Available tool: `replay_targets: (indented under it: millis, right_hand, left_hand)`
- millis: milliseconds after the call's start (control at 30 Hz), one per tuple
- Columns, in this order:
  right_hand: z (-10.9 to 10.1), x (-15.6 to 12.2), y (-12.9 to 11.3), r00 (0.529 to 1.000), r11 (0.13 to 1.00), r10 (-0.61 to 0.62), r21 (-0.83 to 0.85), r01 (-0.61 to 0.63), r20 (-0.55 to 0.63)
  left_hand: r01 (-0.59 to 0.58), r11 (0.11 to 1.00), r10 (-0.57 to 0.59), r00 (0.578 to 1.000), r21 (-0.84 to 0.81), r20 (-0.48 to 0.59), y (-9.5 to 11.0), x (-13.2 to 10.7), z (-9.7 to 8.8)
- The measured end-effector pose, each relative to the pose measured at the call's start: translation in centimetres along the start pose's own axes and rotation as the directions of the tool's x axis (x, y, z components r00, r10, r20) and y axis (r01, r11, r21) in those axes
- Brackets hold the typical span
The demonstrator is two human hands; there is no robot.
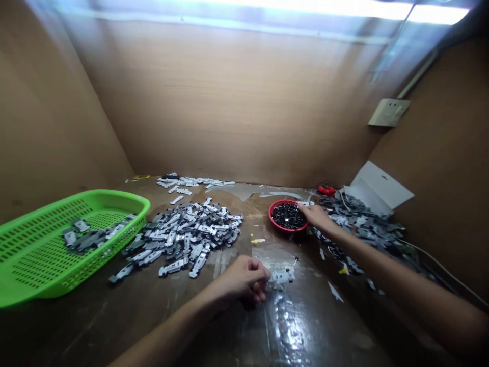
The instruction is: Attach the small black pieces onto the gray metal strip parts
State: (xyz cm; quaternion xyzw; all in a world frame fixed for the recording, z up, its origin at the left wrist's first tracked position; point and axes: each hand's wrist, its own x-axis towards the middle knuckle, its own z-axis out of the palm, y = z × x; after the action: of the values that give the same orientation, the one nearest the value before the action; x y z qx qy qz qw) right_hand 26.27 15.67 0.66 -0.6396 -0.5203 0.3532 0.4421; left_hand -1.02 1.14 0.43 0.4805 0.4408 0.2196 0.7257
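My left hand (244, 279) is curled at the middle of the dark wooden table (244, 336), its fingertips closed on the end of a small grey-white metal part (281, 276). My right hand (315, 215) reaches over the rim of a red bowl (275, 214) filled with small black pieces (289, 215). A white piece (305, 203) lies at its fingertips. Left of my hands spreads a large pile of grey-and-white metal parts (187, 234).
A green perforated plastic basket (114, 204) at the left holds a few similar parts. More parts lie along the back and in a heap (359, 219) at the right, near a red object (326, 190), white card (382, 186), cable and wall socket (388, 112).
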Motion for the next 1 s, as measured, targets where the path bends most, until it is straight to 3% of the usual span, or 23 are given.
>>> replay_targets:
  millis: [67,133,233,300,400,600,733,833,900,1000]
  right_hand:
    - [-1.0,-1.5,-0.4,0.995,0.987,-0.091,-0.135,0.085,-0.041]
    - [-1.7,-3.6,-0.8,0.961,0.919,-0.273,-0.306,0.247,-0.043]
    - [-1.9,-6.8,-1.0,0.828,0.754,-0.541,-0.353,0.555,0.147]
    - [-1.6,-8.3,-0.8,0.756,0.685,-0.599,-0.321,0.654,0.262]
    - [-0.8,-9.1,-0.2,0.735,0.659,-0.611,-0.325,0.678,0.293]
    - [-0.4,-8.8,0.2,0.732,0.687,-0.655,-0.256,0.680,0.187]
    - [-0.3,-10.1,-0.4,0.822,0.807,-0.562,-0.163,0.568,0.086]
    - [0.4,-12.4,-1.1,0.863,0.863,-0.478,-0.098,0.496,0.163]
    - [1.0,-13.9,-1.6,0.835,0.855,-0.475,-0.080,0.513,0.279]
    - [2.0,-15.6,-2.2,0.717,0.775,-0.557,-0.047,0.630,0.420]
  left_hand:
    - [-0.004,1.000,0.004,1.000,0.004,-0.016,0.1,0.0,-0.2]
    - [-0.012,1.000,0.012,0.999,0.003,-0.032,0.1,0.1,-0.3]
    - [-0.008,1.000,0.008,0.999,0.000,-0.042,0.1,0.3,-0.5]
    - [-0.005,1.000,0.005,0.999,0.000,-0.039,0.1,0.4,-0.6]
    - [-0.011,1.000,0.011,0.999,0.000,-0.036,0.0,0.4,-0.7]
    - [0.006,1.000,-0.006,0.999,0.001,-0.045,0.0,0.4,-0.5]
    - [0.011,1.000,-0.011,0.998,-0.001,-0.062,0.1,0.2,-0.4]
    - [0.022,1.000,-0.021,0.997,0.007,-0.068,0.0,0.2,-0.3]
    - [0.027,1.000,-0.026,0.996,0.015,-0.081,-0.2,0.3,-0.1]
    - [0.015,1.000,-0.014,0.995,0.014,-0.098,-0.3,0.3,0.2]
